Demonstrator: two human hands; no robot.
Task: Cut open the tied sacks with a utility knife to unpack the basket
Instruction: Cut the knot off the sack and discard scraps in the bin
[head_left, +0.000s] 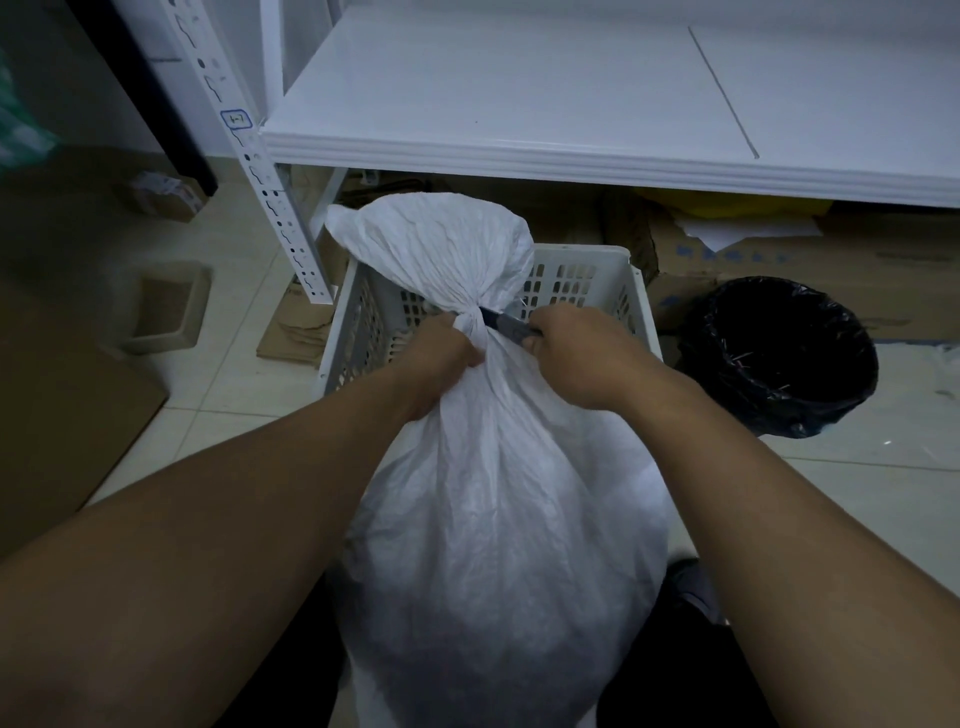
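A large white woven sack (498, 519) stands upright in front of me, tied at its neck (470, 325), with the loose top flaring above the knot. My left hand (441, 358) grips the sack just below the tie. My right hand (582, 353) holds a dark utility knife (506, 323) whose tip touches the right side of the tie. Behind the sack sits a white perforated plastic basket (587, 280) on the floor.
A white metal shelf (519, 93) overhangs the basket, with its slotted upright (265, 182) at the left. A bin lined with black plastic (779, 353) stands at the right. Cardboard boxes (779, 254) lie under the shelf and a flat cardboard sheet (62, 405) at the left.
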